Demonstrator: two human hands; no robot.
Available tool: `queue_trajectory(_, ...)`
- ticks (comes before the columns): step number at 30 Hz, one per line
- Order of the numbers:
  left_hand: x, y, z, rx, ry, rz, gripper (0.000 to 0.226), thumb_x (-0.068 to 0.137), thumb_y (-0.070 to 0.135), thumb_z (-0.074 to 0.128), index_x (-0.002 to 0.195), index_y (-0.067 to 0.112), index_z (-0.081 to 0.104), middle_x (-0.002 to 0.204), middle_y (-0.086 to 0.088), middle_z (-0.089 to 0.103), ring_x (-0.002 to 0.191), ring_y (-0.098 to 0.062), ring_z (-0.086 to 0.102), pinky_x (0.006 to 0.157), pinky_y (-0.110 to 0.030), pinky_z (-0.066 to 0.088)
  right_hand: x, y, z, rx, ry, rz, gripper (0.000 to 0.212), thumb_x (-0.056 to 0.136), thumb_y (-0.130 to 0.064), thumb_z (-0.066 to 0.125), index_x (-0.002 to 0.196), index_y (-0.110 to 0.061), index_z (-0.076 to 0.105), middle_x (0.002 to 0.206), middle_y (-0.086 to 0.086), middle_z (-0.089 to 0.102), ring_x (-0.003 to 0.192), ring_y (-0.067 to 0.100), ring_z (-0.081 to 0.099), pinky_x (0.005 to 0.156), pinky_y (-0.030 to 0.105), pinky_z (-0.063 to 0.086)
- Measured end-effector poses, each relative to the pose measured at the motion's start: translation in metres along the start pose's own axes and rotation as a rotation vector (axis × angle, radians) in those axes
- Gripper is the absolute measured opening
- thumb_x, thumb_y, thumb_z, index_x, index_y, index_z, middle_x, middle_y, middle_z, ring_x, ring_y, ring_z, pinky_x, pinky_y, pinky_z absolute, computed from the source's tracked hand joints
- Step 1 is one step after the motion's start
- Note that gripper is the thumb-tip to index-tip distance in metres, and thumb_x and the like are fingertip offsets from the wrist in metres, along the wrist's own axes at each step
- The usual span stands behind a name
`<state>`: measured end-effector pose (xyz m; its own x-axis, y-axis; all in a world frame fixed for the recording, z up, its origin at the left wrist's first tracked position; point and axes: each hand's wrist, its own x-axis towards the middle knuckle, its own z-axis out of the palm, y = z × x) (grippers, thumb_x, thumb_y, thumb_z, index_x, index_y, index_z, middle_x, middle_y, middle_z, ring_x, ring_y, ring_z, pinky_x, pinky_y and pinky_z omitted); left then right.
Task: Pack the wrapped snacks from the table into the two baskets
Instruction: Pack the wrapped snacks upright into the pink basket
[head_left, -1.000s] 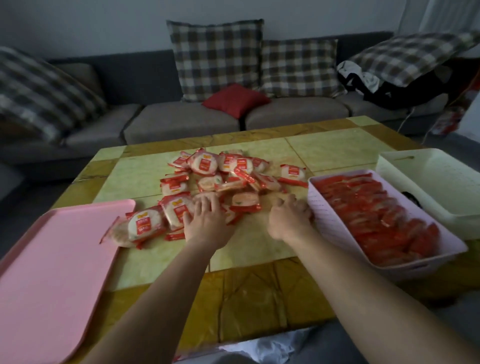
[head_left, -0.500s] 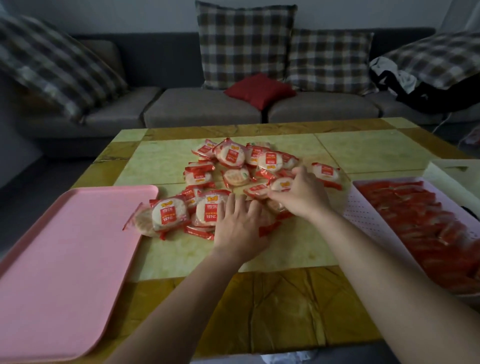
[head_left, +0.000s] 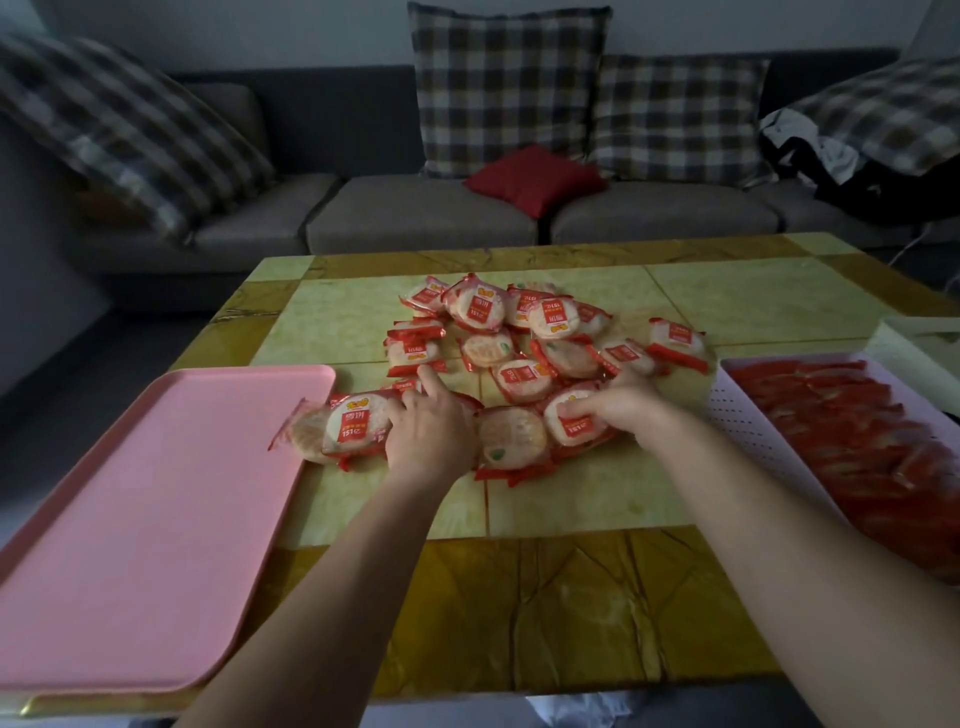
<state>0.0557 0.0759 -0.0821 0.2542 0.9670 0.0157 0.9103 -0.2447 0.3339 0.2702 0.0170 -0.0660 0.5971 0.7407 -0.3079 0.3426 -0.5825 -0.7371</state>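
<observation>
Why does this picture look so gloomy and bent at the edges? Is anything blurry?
Head view: dim, flat room light, no hard shadows; the wide lens bows the grey fabric sofa and yellow tiled table; the checked cushion at far left is smeared; the red-and-white wrapped snacks look sharp, labels readable.

Snacks (head_left: 524, 353) lie between tray (head_left: 130, 519), left, and basket (head_left: 748, 431), right.

Forearms extended, left hand (head_left: 431, 441) palm-down (index out), right hand (head_left: 623, 410) grip pinching a snack (head_left: 582, 429)
</observation>
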Motion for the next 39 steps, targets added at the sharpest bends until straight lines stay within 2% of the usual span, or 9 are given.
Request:
queue_trajectory(9,-0.010,-0.009,-0.020,-0.534,0.112,-0.027,0.093,0.078,0.021,0.084,0.153,0.025,0.029,0.133,-0.010,0.052,0.112,-0.032,0.061,0.080,-0.045,0.061,-0.017,0.005,-0.022,0.798,-0.150,-0.003,0.052,0.078,-0.009,0.084,0.123,-0.011,0.059,0.111,0.014,0.075,0.097,0.028,0.075,0.082,0.039,0.061)
queue_trajectory(12,-0.012,-0.012,-0.026,-1.093,-0.093,-0.273,0.086,0.050,0.033,0.099,0.121,0.004,0.059,0.103,-0.015,0.073,0.088,-0.037,0.073,0.074,-0.055,0.061,-0.029,0.004,0.002,0.733,-0.255,0.022,0.051,0.080,-0.012,0.083,0.125,-0.006,0.060,0.113,0.016,0.074,0.100,0.029,0.075,0.085,0.039,0.061)
queue_trajectory(15,-0.026,-0.001,-0.020,-1.078,-0.161,-0.275,0.044,0.071,0.021,0.090,0.102,0.000,0.067,0.095,-0.017,0.074,0.089,-0.036,0.073,0.079,-0.050,0.061,-0.033,0.006,0.030,0.492,-0.195,-0.015,0.062,0.069,-0.039,0.089,0.118,-0.013,0.063,0.106,0.006,0.075,0.096,0.023,0.073,0.086,0.038,0.059)
queue_trajectory(18,-0.028,0.009,-0.006,-1.027,-0.183,-0.268,0.042,0.072,0.023,0.082,0.105,0.001,0.065,0.094,-0.012,0.073,0.087,-0.026,0.071,0.082,-0.045,0.061,-0.038,-0.001,0.037,0.402,-0.126,-0.056,0.037,0.078,-0.043,0.081,0.098,-0.022,0.058,0.095,-0.002,0.069,0.089,0.015,0.066,0.076,0.031,0.053)
queue_trajectory(21,-0.017,0.009,0.010,-1.127,-0.187,-0.308,0.073,0.050,0.037,0.076,0.113,0.001,0.064,0.093,-0.013,0.075,0.085,-0.030,0.074,0.074,-0.051,0.063,-0.040,-0.003,0.037,0.484,-0.180,-0.018,0.059,0.066,-0.041,0.084,0.114,-0.015,0.063,0.100,0.007,0.076,0.093,0.026,0.073,0.089,0.044,0.060)
queue_trajectory(26,-0.046,0.027,-0.014,-1.404,-0.269,-0.434,0.012,0.085,0.011,0.067,0.091,0.000,0.068,0.074,-0.015,0.074,0.068,-0.031,0.073,0.068,-0.047,0.062,-0.052,0.002,0.023,0.617,-0.241,0.077,0.042,0.077,-0.031,0.081,0.114,-0.014,0.072,0.100,0.010,0.079,0.099,0.031,0.073,0.096,0.045,0.056)
queue_trajectory(30,-0.058,0.044,-0.023,-1.562,-0.370,-0.483,0.042,0.082,0.019,0.070,0.114,-0.006,0.061,0.067,-0.013,0.068,0.064,-0.031,0.070,0.072,-0.048,0.062,-0.069,0.004,0.006,0.768,-0.291,0.064,0.033,0.079,-0.029,0.080,0.110,-0.018,0.074,0.108,0.016,0.077,0.101,0.035,0.073,0.082,0.049,0.060)
queue_trajectory(35,-0.079,0.113,-0.046,-1.642,-0.450,-0.275,0.045,0.085,0.027,0.058,0.117,-0.004,0.065,0.093,-0.019,0.071,0.081,-0.034,0.069,0.087,-0.050,0.058,-0.101,-0.004,-0.058,0.775,0.008,-0.144,0.085,0.052,-0.051,0.089,0.127,-0.025,0.060,0.116,0.008,0.073,0.099,0.031,0.074,0.087,0.051,0.061)
queue_trajectory(39,-0.083,0.193,-0.043,-1.626,-0.440,-0.149,0.086,0.064,0.041,0.072,0.139,0.007,0.049,0.122,-0.024,0.066,0.094,-0.035,0.069,0.080,-0.049,0.058,-0.124,0.009,-0.131,0.597,0.392,-0.344,0.067,0.080,-0.047,0.075,0.139,-0.033,0.047,0.125,-0.004,0.061,0.112,0.018,0.063,0.095,0.039,0.052)
